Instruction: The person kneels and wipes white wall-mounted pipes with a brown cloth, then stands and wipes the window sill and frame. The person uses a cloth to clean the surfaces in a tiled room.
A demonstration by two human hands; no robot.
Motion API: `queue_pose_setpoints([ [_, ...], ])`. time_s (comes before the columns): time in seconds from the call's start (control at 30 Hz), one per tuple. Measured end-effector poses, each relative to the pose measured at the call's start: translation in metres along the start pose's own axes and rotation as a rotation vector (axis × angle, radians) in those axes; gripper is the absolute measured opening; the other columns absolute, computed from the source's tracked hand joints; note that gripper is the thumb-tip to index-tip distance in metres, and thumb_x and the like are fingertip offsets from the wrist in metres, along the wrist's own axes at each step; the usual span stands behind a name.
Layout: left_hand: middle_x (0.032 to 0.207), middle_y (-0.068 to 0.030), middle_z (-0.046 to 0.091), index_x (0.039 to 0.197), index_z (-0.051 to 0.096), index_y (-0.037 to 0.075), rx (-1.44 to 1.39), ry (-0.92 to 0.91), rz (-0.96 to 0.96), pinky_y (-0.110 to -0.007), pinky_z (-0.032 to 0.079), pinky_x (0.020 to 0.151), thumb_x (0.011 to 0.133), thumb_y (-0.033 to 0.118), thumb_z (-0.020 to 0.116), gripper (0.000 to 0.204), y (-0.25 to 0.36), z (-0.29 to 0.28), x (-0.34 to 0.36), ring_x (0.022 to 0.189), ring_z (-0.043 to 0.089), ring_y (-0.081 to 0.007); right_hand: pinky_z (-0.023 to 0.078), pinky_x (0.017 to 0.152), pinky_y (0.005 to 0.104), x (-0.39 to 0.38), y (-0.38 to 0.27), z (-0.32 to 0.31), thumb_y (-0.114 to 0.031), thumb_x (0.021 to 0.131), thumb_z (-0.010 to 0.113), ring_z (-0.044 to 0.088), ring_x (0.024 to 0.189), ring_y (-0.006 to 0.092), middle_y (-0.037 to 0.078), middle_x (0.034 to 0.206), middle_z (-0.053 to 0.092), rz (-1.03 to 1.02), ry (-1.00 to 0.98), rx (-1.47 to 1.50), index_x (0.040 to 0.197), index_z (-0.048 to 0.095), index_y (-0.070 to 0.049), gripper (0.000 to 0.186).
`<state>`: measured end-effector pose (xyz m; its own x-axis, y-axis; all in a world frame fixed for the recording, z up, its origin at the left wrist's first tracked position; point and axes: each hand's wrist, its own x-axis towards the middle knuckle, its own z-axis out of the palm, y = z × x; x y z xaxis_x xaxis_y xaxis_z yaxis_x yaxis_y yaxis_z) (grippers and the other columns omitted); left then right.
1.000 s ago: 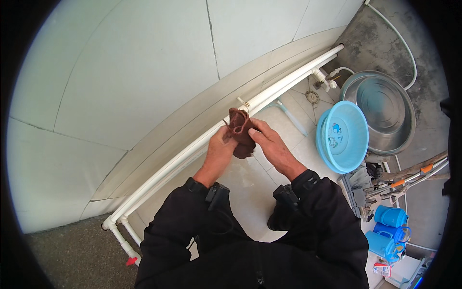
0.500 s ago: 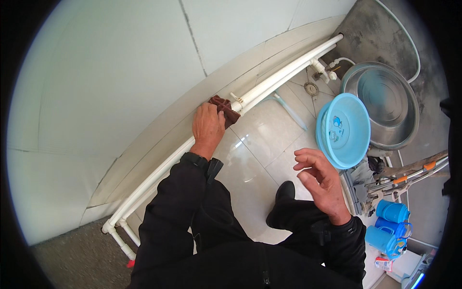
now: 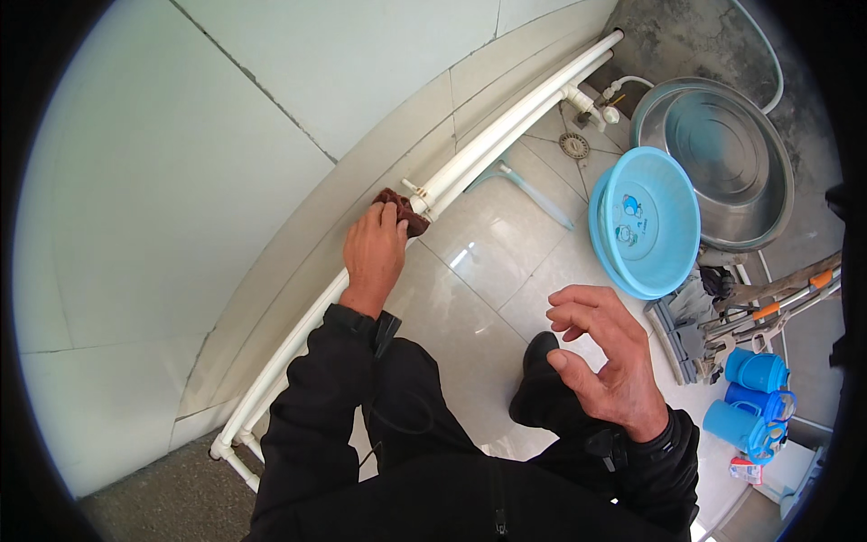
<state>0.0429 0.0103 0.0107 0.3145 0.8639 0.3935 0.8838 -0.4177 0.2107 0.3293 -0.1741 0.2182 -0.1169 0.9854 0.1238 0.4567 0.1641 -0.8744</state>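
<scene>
- Brown cloth (image 3: 414,218) on white pipe (image 3: 492,144) along wall base, under left hand (image 3: 373,260); bunched so, probably, for fitting the round shape.
- Left fingers closed over cloth, gripping it against pipe.
- Right hand (image 3: 614,366) in air above floor, fingers apart and half curled, holding nothing; perhaps for balance.
- Below, glossy pale tiled floor (image 3: 470,289) with round drain (image 3: 573,144).
- On right side, nested light-blue plastic basins (image 3: 668,226) just beside wide steel basin (image 3: 774,203).
- Large pale wall panels (image 3: 226,181) to left.
</scene>
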Motion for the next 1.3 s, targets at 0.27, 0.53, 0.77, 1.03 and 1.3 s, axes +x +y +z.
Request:
queue_pose_setpoints([
  [0.27,0.109,-0.0195,0.073,0.115,0.069,0.003,-0.147,-0.294,-0.209,-0.054,0.057,0.078,0.092,0.045,0.079,0.049,0.0,0.011,0.032,0.094,0.072,-0.0426,0.061,0.08,0.0353,0.001,0.003,-0.001,-0.001,0.088,0.08,0.07,0.094,0.0267,0.017,0.127,0.066,-0.008,-0.03,-0.02,0.122,0.07,0.0,0.035],
  [0.53,0.1,-0.0213,0.077,0.109,0.071,0.003,-0.224,-0.449,-0.326,-0.052,0.057,0.079,0.082,0.048,0.083,0.054,-0.017,-0.006,0.03,0.095,0.074,-0.0409,0.061,0.077,0.0344,0.009,-0.001,0.016,0.001,0.09,0.078,0.07,0.088,0.0249,0.016,0.121,0.068,-0.064,-0.038,-0.013,0.119,0.07,0.001,0.03],
  [0.77,0.099,-0.0186,0.077,0.108,0.072,0.005,-0.217,-0.457,-0.324,-0.052,0.057,0.078,0.08,0.043,0.086,0.049,-0.034,-0.021,0.003,0.094,0.073,-0.0401,0.06,0.075,0.0335,0.012,-0.003,0.027,0.002,0.091,0.077,0.07,0.082,0.0229,0.016,0.117,0.07,-0.094,-0.033,-0.079,0.115,0.072,0.001,0.025],
  [1.03,0.097,-0.0163,0.076,0.105,0.072,0.006,-0.214,-0.441,-0.371,-0.05,0.057,0.076,0.078,0.038,0.087,0.044,-0.062,-0.059,-0.048,0.092,0.073,-0.0395,0.057,0.072,0.0321,0.018,-0.002,0.037,0.005,0.09,0.077,0.069,0.079,0.0208,0.015,0.112,0.073,-0.082,-0.02,-0.116,0.112,0.074,0.001,0.022],
  [1.3,0.101,-0.0128,0.076,0.11,0.072,0.01,-0.19,-0.397,-0.417,-0.049,0.057,0.079,0.077,0.038,0.087,0.046,-0.1,-0.099,-0.116,0.096,0.072,-0.0377,0.055,0.073,0.0321,0.025,0.0,0.047,0.005,0.09,0.075,0.068,0.079,0.0211,0.014,0.106,0.073,-0.089,-0.017,-0.142,0.106,0.074,0.001,0.017],
])
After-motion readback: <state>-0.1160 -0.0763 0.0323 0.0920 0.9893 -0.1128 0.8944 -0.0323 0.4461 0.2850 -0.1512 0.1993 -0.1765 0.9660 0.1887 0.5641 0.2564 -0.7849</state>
